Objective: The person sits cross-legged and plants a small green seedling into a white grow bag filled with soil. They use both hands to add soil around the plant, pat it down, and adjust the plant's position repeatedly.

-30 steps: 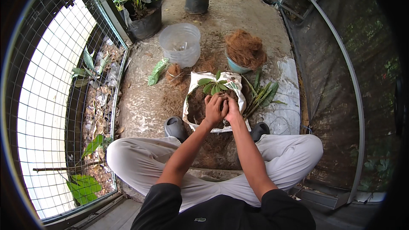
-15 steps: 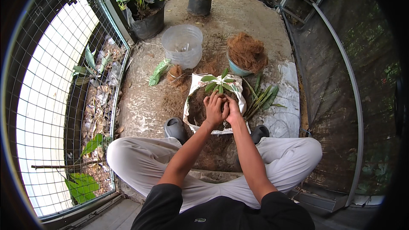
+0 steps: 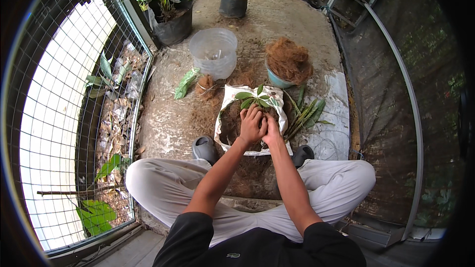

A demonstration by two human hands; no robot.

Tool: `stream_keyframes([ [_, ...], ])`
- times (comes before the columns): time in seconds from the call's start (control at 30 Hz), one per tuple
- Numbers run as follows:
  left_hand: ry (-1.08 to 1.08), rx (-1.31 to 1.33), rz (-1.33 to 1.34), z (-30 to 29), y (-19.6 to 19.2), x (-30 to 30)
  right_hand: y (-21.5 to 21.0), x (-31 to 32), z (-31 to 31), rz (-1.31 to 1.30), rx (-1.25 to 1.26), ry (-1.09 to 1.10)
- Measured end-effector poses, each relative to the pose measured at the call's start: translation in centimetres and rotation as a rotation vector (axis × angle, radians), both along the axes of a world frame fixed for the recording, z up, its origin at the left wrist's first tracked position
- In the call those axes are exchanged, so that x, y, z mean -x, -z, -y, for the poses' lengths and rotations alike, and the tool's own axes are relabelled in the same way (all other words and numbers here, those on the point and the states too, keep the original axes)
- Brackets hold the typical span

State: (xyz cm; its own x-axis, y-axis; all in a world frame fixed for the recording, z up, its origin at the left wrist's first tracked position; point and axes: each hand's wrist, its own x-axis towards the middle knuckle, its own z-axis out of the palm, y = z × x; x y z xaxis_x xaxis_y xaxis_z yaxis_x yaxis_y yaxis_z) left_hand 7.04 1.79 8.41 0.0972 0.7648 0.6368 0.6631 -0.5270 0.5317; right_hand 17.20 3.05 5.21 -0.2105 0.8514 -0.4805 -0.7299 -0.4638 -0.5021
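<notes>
A white grow bag (image 3: 225, 118) full of dark soil stands on the ground between my feet. A small green-leaved seedling (image 3: 255, 98) rises from the soil near the bag's far rim. My left hand (image 3: 251, 124) lies palm down on the soil at the seedling's base, fingers spread. My right hand (image 3: 272, 129) presses the soil right beside it, touching the left hand. Whether either hand grips the stem is hidden.
A clear plastic tub (image 3: 214, 52) and a teal pot heaped with brown coconut fibre (image 3: 288, 64) stand beyond the bag. Loose green cuttings (image 3: 307, 113) lie to its right. Black potted plants (image 3: 172, 17) stand at the back, and a wire mesh fence (image 3: 54, 118) runs along the left.
The hands stay on the soil at the seedling's base; the left fingers have spread slightly. The view has shifted a little.
</notes>
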Motion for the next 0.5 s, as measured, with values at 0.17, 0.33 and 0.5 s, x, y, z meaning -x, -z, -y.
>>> stream_keyframes([
  [0.17,0.055,-0.01,0.001,-0.4,-0.3,-0.9,1.4,-1.4,-0.6,-0.054,-0.016,-0.014],
  [0.33,0.058,-0.023,-0.107,-0.3,-0.1,-1.1,-1.4,-1.3,-0.4,-0.153,-0.01,-0.026],
  [0.5,0.112,-0.054,-0.146,0.4,-1.5,-1.2,-1.7,-2.0,-0.5,-0.159,0.047,-0.059],
])
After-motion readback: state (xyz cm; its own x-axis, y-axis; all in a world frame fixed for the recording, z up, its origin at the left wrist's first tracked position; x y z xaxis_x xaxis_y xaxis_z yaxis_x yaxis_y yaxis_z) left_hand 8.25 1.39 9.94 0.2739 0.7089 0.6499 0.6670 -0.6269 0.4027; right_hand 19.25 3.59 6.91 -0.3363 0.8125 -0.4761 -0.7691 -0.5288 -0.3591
